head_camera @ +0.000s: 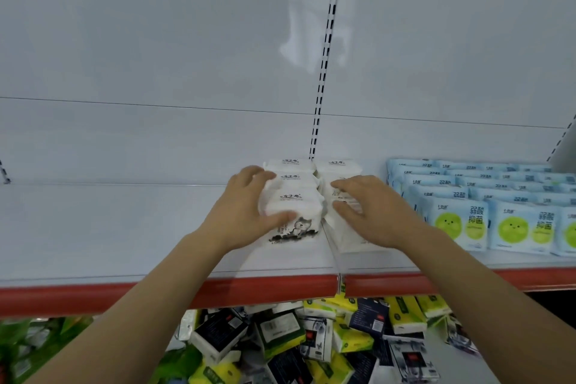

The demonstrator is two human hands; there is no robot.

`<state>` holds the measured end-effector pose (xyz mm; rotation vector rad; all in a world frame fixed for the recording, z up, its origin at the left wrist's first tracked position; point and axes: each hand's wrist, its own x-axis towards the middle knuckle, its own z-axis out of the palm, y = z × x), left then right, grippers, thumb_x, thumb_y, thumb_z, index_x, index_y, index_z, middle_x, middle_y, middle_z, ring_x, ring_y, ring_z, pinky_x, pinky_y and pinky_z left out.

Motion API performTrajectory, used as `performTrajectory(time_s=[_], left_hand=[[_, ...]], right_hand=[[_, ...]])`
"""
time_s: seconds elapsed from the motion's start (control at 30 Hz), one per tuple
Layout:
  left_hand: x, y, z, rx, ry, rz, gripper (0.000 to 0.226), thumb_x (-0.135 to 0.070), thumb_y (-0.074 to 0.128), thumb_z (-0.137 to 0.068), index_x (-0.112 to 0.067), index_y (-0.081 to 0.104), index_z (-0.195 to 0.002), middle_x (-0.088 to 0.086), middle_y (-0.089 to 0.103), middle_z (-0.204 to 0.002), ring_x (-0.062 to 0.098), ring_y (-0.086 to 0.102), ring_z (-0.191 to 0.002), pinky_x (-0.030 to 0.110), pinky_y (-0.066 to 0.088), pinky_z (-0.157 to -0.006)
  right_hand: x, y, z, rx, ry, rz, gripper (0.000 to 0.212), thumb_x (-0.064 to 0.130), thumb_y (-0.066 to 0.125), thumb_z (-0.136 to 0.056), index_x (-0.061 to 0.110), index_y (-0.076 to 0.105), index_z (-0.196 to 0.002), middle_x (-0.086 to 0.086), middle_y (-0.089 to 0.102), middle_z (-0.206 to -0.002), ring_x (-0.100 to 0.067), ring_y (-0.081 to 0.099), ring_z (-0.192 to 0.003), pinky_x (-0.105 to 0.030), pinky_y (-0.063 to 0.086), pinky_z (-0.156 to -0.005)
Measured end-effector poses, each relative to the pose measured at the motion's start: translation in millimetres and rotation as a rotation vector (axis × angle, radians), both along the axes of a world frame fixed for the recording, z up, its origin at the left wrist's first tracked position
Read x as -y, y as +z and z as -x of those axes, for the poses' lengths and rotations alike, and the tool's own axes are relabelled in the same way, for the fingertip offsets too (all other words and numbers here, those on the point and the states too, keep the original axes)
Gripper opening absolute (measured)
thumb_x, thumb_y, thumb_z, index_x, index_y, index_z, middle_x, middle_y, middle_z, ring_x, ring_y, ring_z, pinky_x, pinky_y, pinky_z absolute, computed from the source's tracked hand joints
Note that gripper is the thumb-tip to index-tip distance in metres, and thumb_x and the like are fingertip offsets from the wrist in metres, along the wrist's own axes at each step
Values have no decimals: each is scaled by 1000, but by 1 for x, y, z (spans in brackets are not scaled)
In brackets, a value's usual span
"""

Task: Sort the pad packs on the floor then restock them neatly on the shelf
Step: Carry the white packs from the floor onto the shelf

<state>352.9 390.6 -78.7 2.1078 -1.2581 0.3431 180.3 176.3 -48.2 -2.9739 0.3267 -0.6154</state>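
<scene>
Both forearms reached up from below. The left hand curled round the front white pack of the left row, thumb on its face. The right hand lay with loose, spread fingers over the right white row, gripping nothing. Both rows stood on the shelf. Blue packs stood just beside to the right. Below the red shelf edge, mixed packs lay heaped.

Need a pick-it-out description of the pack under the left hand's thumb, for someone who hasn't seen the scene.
Find the white shelf with the red front edge; near its middle stand two rows of white packs, left of the blue packs. The front pack of the left row, gripped by the left hand, shows an ink-style cat drawing on its front face.
</scene>
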Motion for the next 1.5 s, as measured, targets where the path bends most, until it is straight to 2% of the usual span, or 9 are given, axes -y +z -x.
performTrajectory(time_s=[0.17, 0.5, 0.67, 0.8, 0.93, 1.07, 1.17, 1.33, 1.5], left_hand=[[27, 13, 47, 378, 9, 270, 49, -47, 59, -89, -13, 58, -124, 4, 63, -109, 26, 55, -104, 37, 49, -84], [104, -4, 130, 96, 189, -315, 50, -37, 47, -101, -12, 30, -140, 12, 65, -101, 32, 62, -89, 36, 41, -62], [113, -4, 141, -81, 264, -144, 45, -23, 42, -103, -14, 26, -144, 12, 65, -105, 32, 59, -87, 36, 38, -64], [117, 7, 141, -74, 362, -29, 44, -31, 40, -105, -12, 31, -143, 3, 57, -82, 27, 53, -72, 34, 36, -61], [118, 5, 138, -101, 396, -124, 38, -34, 35, -106, -11, 40, -135, 11, 67, -96, 33, 64, -85, 39, 48, -69], [110, 6, 140, 201, 451, -142, 37, -39, 33, -105, -14, 50, -125, 5, 65, -93, 29, 61, -82, 34, 37, -61], [95, 6, 125, 431, 533, -104, 47, -49, 37, -95, -15, 68, -107, 6, 66, -95, 31, 57, -93, 41, 42, -77], [74, 4, 102, 156, 583, -467, 86, -89, 18, -80, -29, 45, -136, 5, 41, -144, 33, 32, -136, 61, 33, -103], [68, -7, 92, 184, 467, -416, 57, -58, 45, -94, -26, 39, -140, 1, 39, -141, 28, 32, -133, 50, 50, -91]], right_hand=[[30, 5, 40, -70, -102, -55, 45, 33, 49, -102, 25, 47, -146, 0, 49, -146, -19, 41, -134, -33, 33, -106], [61, -30, 46, -207, -3, -127, 71, 48, 64, -92, 34, 30, -152, 1, 41, -148, -22, 52, -126, -36, 43, -104], [73, -23, 47, 9, 45, -201, 42, 44, 49, -102, 26, 53, -140, -12, 72, -103, -29, 64, -102, -28, 35, -72], [79, -17, 38, 122, -70, -255, 38, 49, 40, -103, 24, 55, -129, -10, 73, -88, -33, 68, -89, -34, 48, -75], [74, -19, 37, 35, -47, -232, 43, 52, 28, -105, 23, 52, -126, -13, 72, -88, -36, 68, -94, -41, 51, -82], [74, -14, 50, -120, 14, -66, 71, 77, 25, -92, 33, 40, -146, -4, 68, -118, -29, 61, -113, -42, 49, -92], [77, -15, 49, -205, 15, -32, 73, 75, 40, -90, 34, 33, -150, -3, 61, -120, -26, 59, -111, -40, 49, -91], [71, -20, 39, -158, 15, -86, 59, 64, 42, -97, 32, 37, -147, -4, 60, -114, -27, 59, -107, -42, 50, -90], [60, -21, 34, -164, -18, -87, 57, 60, 42, -99, 30, 35, -147, -7, 58, -121, -29, 59, -110, -42, 50, -90]])
